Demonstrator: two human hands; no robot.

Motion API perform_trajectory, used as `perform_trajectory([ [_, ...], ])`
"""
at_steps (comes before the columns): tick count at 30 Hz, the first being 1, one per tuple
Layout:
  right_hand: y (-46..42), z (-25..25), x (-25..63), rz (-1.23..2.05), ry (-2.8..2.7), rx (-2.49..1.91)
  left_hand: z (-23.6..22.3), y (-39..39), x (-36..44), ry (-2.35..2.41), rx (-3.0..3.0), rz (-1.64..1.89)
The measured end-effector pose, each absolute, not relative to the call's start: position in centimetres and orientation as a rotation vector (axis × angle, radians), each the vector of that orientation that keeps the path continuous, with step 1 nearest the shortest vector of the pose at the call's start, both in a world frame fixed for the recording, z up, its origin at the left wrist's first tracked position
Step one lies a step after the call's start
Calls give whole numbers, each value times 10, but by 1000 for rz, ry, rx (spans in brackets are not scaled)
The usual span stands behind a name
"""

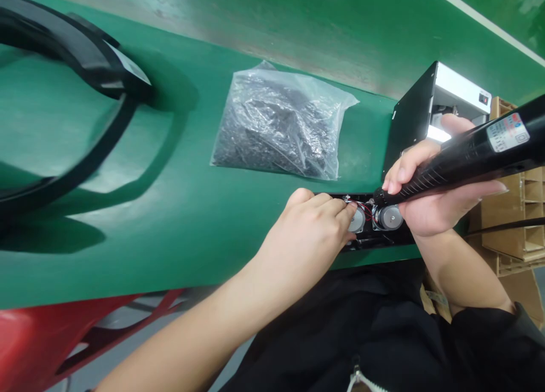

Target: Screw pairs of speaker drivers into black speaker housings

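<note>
The right hand [434, 199] has its fingers wrapped around a black cylindrical tool [472, 154], whose narrow end points down and leftward into a long black housing [385, 241]. The housing lies along the near edge of the green surface [170, 256], with 2 round silver parts [390, 217] and some red wires [367, 209] inside it. The tool's end is just beside the upper edge of the right part; whether it touches is unclear. The left hand [313, 224] bends its fingers over the housing by the left part, and I cannot tell if they grip anything. Beyond it lies 1 clear bag [281, 122] of small dark pieces.
</note>
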State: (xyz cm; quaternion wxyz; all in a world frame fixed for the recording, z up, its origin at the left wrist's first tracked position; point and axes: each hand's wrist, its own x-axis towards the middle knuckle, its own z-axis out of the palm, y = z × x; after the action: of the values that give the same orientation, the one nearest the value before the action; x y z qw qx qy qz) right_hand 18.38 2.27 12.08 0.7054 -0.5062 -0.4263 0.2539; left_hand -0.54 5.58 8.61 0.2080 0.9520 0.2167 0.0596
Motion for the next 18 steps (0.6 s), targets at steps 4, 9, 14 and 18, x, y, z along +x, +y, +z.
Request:
perform_trajectory([
  [4, 21, 120, 183, 623, -912, -1042, 85, 55, -5, 603, 2662, 148],
  [9, 24, 110, 184, 547, -991, -962, 83, 54, -5, 599, 2667, 187],
  [14, 26, 112, 175, 451, -954, -990, 83, 54, -5, 603, 2673, 201],
  [18, 25, 113, 171, 447, -911, -975, 83, 54, -5, 602, 2669, 204],
])
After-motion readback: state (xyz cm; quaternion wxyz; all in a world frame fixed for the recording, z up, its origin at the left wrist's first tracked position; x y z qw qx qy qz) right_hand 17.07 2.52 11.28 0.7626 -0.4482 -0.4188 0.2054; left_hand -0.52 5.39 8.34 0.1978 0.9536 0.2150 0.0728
